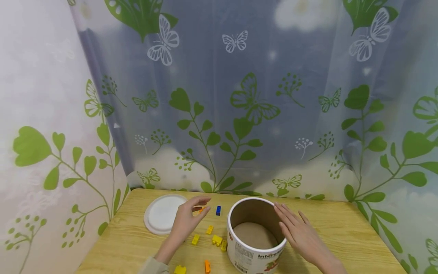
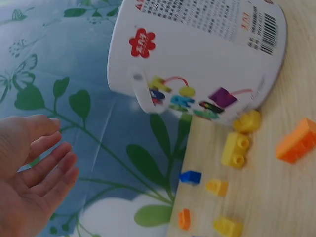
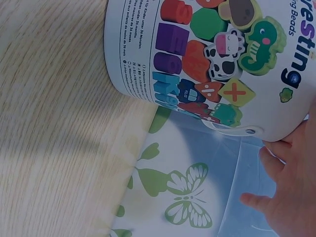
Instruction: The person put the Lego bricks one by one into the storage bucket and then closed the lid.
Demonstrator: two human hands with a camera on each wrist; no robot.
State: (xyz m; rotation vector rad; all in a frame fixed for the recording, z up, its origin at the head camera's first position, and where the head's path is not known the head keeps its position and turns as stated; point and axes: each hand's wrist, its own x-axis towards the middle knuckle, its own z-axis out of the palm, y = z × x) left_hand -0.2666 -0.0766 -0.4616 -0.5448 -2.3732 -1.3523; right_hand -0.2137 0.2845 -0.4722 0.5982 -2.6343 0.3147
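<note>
A white round tub (image 1: 243,258) with printed sides stands upright, its mouth uncovered and its brown bottom bare. My right hand (image 1: 301,234) lies with straight fingers against the right side of its rim; the right wrist view shows the fingers (image 3: 281,148) at the rim. To the tub's left, my left hand (image 1: 186,220) hovers over the table, fingers loosely bent and nothing in the palm (image 2: 29,173). Just beyond its fingertips, partly hidden, lies a small orange toy brick (image 1: 202,209). A blue brick (image 1: 218,210) is nearby, and several yellow bricks (image 1: 217,240) lie between hand and tub.
A white round lid (image 1: 161,213) rests flat on the wooden table (image 1: 126,232), behind the left hand. Near the front are another orange brick (image 1: 207,266) and a yellow brick (image 1: 180,270). A patterned curtain (image 1: 212,152) hangs along the table's back edge.
</note>
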